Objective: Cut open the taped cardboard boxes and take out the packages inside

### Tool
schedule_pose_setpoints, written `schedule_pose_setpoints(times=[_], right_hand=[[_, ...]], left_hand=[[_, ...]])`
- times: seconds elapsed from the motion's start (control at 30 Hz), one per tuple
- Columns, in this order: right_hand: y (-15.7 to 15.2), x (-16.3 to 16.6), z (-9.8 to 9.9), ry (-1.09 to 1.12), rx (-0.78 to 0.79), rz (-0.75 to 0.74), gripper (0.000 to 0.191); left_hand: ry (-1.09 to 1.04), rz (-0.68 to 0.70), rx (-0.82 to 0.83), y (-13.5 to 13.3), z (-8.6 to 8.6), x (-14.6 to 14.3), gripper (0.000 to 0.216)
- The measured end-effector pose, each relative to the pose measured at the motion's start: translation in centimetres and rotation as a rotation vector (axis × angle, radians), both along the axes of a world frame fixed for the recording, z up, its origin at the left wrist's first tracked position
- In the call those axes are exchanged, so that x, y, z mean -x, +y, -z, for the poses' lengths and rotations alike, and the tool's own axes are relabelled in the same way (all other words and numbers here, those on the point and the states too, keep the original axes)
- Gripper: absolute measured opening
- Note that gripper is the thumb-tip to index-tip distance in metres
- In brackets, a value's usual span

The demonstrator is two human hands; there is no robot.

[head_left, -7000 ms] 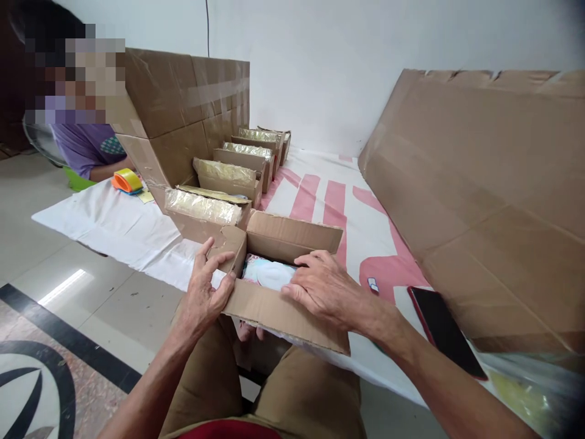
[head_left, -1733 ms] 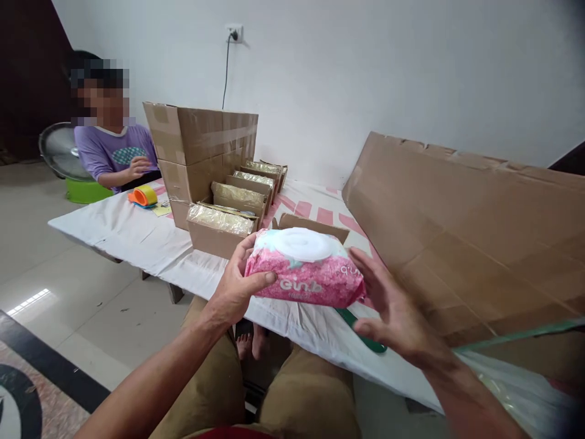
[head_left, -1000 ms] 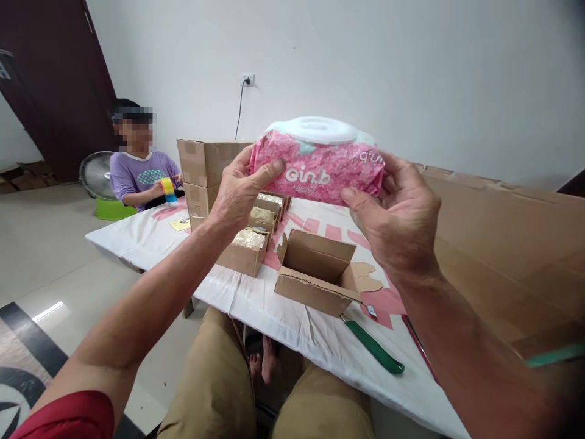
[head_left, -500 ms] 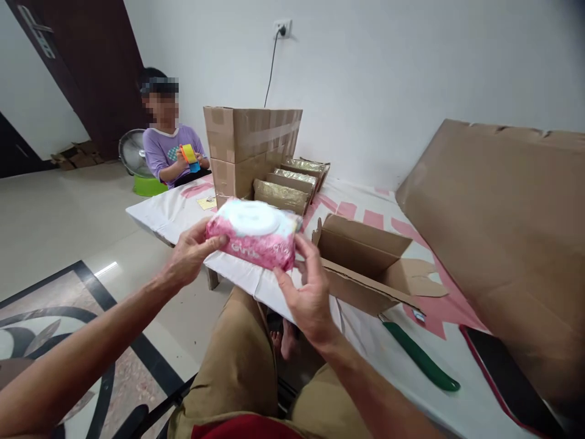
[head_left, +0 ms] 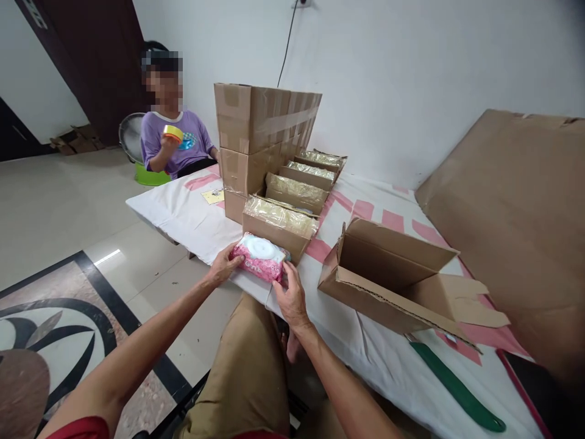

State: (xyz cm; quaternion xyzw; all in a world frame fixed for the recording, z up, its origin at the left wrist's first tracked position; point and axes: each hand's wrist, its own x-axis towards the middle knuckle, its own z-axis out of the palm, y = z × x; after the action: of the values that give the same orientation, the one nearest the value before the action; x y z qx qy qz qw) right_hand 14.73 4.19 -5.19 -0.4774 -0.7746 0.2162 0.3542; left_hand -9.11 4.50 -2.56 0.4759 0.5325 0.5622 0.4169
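A pink wipes pack [head_left: 259, 258] with a white lid rests on the table's front edge. My left hand [head_left: 222, 269] grips its left end and my right hand [head_left: 290, 296] grips its right end. Just behind it stands a small taped carton [head_left: 278, 227] at the front of a row of similar ones. To the right lies an open, empty cardboard box [head_left: 388, 275] with its flaps spread.
Stacked brown cartons [head_left: 262, 140] stand behind the row. A large flat cardboard sheet [head_left: 516, 207] leans at the right. A green-handled tool [head_left: 454, 390] lies near the front edge. Another person [head_left: 173, 137] sits at the far left end holding a tape roll [head_left: 172, 132].
Both hands lifted the pink pack out of the open box, raised it, then carried it left and down onto the table edge in front of the taped carton.
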Motion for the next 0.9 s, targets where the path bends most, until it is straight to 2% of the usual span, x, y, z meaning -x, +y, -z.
schedule_pose_setpoints(times=[0.1,0.23,0.33,0.63,0.9], right_hand=[[-0.2,-0.6,1.0,0.034,0.008,-0.013,0.060],[-0.4,-0.9,2.1,0.111,0.002,-0.022,0.056],[-0.1,-0.6,2.5,0.170,-0.013,-0.026,0.057],[0.7,0.7,3.4,0.296,-0.025,0.044,0.062],[2.9,1.3,3.6,0.309,-0.056,0.091,0.067]], left_hand=[[0.096,-0.039,0.004,-0.1,1.0,0.2,0.080],[0.381,-0.148,-0.031,-0.4,2.4,-0.4,0.097],[0.487,-0.153,-0.082,0.0,3.2,-0.9,0.104],[0.553,-0.023,-0.157,2.0,2.8,-1.2,0.098],[0.557,0.004,-0.183,5.0,3.1,-1.3,0.092]])
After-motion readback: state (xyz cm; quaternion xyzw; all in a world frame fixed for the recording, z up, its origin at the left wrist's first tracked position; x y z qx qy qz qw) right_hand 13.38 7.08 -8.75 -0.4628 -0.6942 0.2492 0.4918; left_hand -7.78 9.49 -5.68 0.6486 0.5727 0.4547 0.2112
